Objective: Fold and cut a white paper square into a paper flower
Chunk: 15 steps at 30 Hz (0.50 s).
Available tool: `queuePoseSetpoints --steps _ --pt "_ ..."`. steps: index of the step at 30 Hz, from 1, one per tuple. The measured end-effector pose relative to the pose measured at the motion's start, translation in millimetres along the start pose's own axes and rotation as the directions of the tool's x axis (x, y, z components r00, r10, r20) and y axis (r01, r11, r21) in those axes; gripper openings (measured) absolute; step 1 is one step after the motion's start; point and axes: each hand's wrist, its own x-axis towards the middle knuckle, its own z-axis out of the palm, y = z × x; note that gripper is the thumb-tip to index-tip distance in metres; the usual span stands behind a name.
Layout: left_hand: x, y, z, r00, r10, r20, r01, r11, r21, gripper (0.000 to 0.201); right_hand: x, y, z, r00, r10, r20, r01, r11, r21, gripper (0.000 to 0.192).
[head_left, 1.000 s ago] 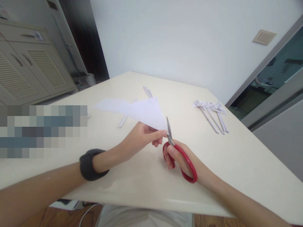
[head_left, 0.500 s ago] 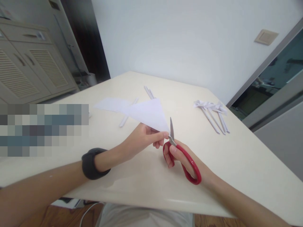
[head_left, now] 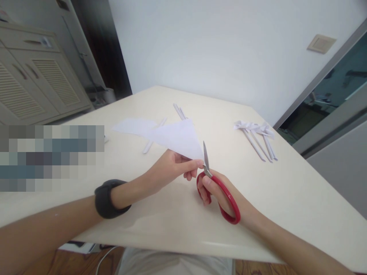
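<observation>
A white sheet of paper, roughly triangular, is pinched near its right corner by my left hand, which has a black band on its wrist. My right hand grips red-handled scissors, thumb and fingers through the loops. The scissor blades point up and away, right at the paper's corner beside my left fingertips. Whether the lower blade is behind the paper is hard to see. Another white paper piece lies farther left on the table, partly under or behind the held sheet.
On the cream table, rolled paper sticks lie at the back and one paper stick lies beyond my left hand. Paper pinwheel-like pieces on sticks rest at the right. A wall borders the far edge.
Both hands, with the paper and scissors, sit very slightly farther left in view. The scissor blades have shifted a little toward the paper's corner; the grips are unchanged.
</observation>
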Motion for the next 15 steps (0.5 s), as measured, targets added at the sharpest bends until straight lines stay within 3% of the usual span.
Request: queuePoseSetpoints --steps 15 --pt "-0.7 0.2 1.2 1.000 0.028 0.012 -0.028 0.999 -0.018 0.021 1.5 5.4 3.8 1.000 0.010 0.005 -0.010 1.000 0.011 0.043"
